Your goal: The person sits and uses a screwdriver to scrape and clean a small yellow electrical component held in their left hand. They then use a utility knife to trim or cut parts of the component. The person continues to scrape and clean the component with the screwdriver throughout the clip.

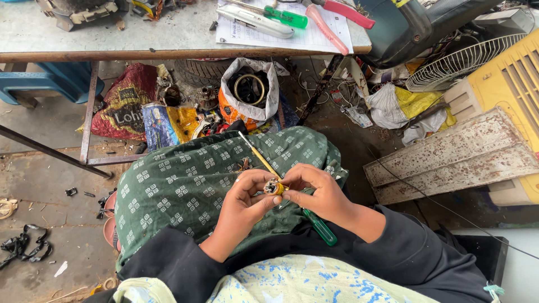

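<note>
Screwdriver (292,193) slants from upper left to lower right at frame centre, right hand (317,191) clamped mid-shaft, left hand (247,199) pinching a small part (273,187).

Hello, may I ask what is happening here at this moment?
A person sits with a green patterned cloth over the lap and works on a small cylindrical part held between both hands. The left hand pinches the part, while the right hand also holds a green-handled screwdriver. A thin yellow stick rises from the part. Ahead stands a metal table with tools and paper, and bags of scrap lie under it.
</note>
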